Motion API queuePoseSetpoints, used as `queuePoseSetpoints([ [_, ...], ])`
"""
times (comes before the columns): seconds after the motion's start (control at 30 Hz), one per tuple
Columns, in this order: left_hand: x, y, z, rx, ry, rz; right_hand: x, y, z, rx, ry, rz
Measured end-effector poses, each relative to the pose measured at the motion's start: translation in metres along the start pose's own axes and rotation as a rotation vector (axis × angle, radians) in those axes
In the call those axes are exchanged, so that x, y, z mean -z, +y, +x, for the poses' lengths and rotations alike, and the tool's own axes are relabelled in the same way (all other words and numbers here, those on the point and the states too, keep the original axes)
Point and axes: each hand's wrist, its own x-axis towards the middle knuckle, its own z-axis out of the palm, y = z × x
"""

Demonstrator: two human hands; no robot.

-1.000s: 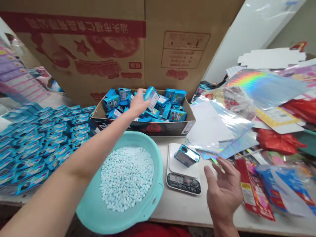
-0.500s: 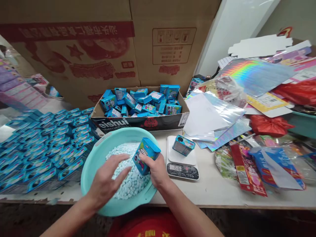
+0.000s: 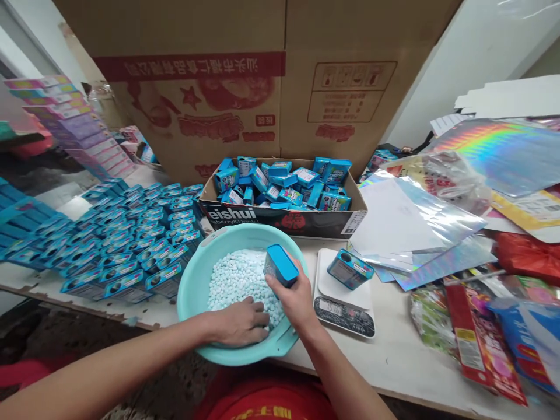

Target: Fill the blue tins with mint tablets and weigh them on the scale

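A turquoise plastic bowl holds a heap of small pale blue candies. My left hand is down in the bowl, palm low, its fingers curled into the candies near the front right; the fingertips are hidden. My right hand grips a small blue candy box over the bowl's right side, tilted with its plain blue end toward me. Right of the bowl is a white kitchen scale, its display seeming to read 1516. Another blue box rests on its platform.
Rows of blue boxes stand left of the bowl. Behind it, an open carton is filled with loose blue boxes. A large cardboard box rises at the back. Shiny sheets and candy packets lie to the right.
My left hand has lowered into the candies and curled. My right hand has turned the box, so its plain end shows instead of its printed front. The view has swung left.
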Motion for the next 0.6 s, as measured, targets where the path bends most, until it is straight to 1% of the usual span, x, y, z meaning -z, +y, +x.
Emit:
queuePoseSetpoints([
  [0.03,0.003,-0.002,-0.007,0.027,-0.060,0.036,0.000,0.000,0.000,-0.032,-0.003,0.005],
  [0.1,0.007,-0.005,-0.016,0.125,-0.162,0.084,-0.001,0.001,0.000,-0.098,0.009,0.023],
  [0.17,0.007,-0.008,-0.021,0.238,-0.193,0.111,-0.002,0.001,0.001,-0.162,0.037,0.120],
  [0.23,0.006,-0.010,-0.020,0.298,-0.204,0.126,-0.002,-0.001,0.006,-0.261,0.061,0.315],
  [0.3,0.005,-0.011,-0.019,0.340,-0.199,0.118,-0.001,-0.006,0.012,-0.409,0.060,0.507],
  [0.33,0.005,-0.011,-0.019,0.367,-0.191,0.107,0.000,-0.009,0.015,-0.494,0.036,0.570],
  [0.4,0.007,-0.013,-0.019,0.422,-0.156,0.077,0.003,-0.014,0.019,-0.659,-0.045,0.635],
  [0.47,0.011,-0.015,-0.021,0.472,-0.072,0.010,0.006,-0.018,0.019,-0.769,-0.121,0.664],
  [0.53,0.015,-0.019,-0.023,0.507,0.069,-0.147,0.006,-0.018,0.017,-0.804,-0.169,0.658],
  [0.6,0.019,-0.021,-0.026,0.574,0.244,-0.440,0.006,-0.016,0.014,-0.774,-0.218,0.604],
])
